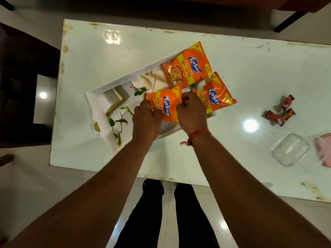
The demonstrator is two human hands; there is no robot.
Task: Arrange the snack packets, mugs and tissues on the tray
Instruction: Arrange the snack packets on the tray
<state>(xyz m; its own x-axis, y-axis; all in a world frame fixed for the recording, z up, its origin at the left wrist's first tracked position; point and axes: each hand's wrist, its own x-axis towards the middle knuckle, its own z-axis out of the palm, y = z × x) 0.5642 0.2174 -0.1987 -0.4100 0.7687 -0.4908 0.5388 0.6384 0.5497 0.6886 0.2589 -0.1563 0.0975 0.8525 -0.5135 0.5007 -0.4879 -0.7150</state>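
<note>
Head view, tray: the white rectangular tray with a printed leaf-and-frame picture [100,104] lies askew at the centre of the white glossy table [232,68].
Head view, packets placed: two orange and yellow foil snack packets lie on the tray, one at upper centre [186,65] and one to its lower right [215,97], which overhangs the tray's right edge.
Head view, packet in hand: a third orange foil snack packet [166,104] is over the middle of the tray.
Left hand [146,115]: fingers curled, pinching that packet's left end.
Right hand [191,111]: fingers curled round its right edge.
Still off the tray: small red wrapped sweets [281,111] at centre right, a clear plastic box [290,149] and something pink [324,149] at the right edge, perhaps tissues.
Mugs: none visible.
Progress: packets nearly settled; mugs and tissues appear left to do.
</note>
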